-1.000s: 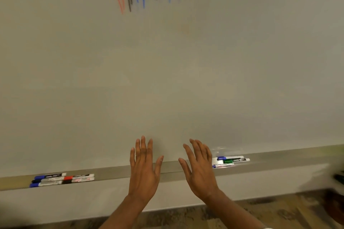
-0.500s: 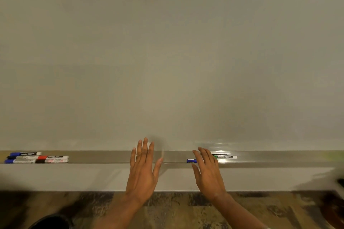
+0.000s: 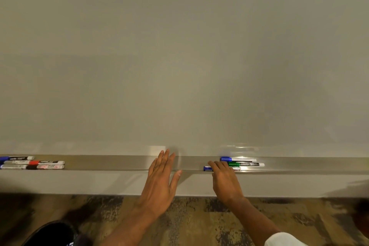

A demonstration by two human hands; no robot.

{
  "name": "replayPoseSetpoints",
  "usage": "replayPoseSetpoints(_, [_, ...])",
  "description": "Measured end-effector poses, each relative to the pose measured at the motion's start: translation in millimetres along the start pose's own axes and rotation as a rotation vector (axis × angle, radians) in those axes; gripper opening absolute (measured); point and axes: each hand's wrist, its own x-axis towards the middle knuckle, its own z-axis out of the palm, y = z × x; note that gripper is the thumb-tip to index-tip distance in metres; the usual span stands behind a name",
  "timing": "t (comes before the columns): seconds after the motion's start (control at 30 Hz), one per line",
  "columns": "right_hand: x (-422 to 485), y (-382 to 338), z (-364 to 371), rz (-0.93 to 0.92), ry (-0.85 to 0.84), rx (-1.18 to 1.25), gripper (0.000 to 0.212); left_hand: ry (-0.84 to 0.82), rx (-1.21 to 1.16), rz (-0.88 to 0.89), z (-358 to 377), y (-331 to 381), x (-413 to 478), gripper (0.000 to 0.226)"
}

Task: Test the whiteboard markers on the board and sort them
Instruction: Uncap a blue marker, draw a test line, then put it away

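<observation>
- The right hand [image 3: 225,182] reaches to the tray [image 3: 119,164] under the whiteboard [image 3: 179,56]. Its fingers are stretched out and lie on the nearest marker [image 3: 207,168] of the right group; no closed grip is seen.
- This marker lies at the near edge of the tray. Only its blue end shows to the left of the fingers. A green marker [image 3: 245,164] and a blue-capped marker [image 3: 237,159] lie just behind it.
- To take it well, I think the fingers should curl around the near marker only and lift it straight up, so the two markers behind are not pushed along.
- A marker so close to the edge may roll off to the floor [image 3: 189,223].
- The left hand [image 3: 161,177] is flat and released, holding nothing. It hovers over the middle of the tray and is free to pull the cap.
- Another group of markers [image 3: 32,163] lies far to the left on the tray, well apart from both hands. The groups should be kept separate.
</observation>
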Motion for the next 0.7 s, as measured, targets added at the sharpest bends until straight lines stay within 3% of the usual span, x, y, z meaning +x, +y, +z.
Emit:
replayPoseSetpoints(0.37, [12.3, 8.5, 11.9, -0.004, -0.014, 0.012, 0.05, 0.006, -0.038, -0.048, 5.3, -2.0, 0.1, 0.061])
replayPoseSetpoints(0.7, [20.6, 10.3, 12.1, -0.044, 0.031, 0.043, 0.03, -0.008, -0.06, -0.06, 10.0, 2.3, 5.7, 0.067])
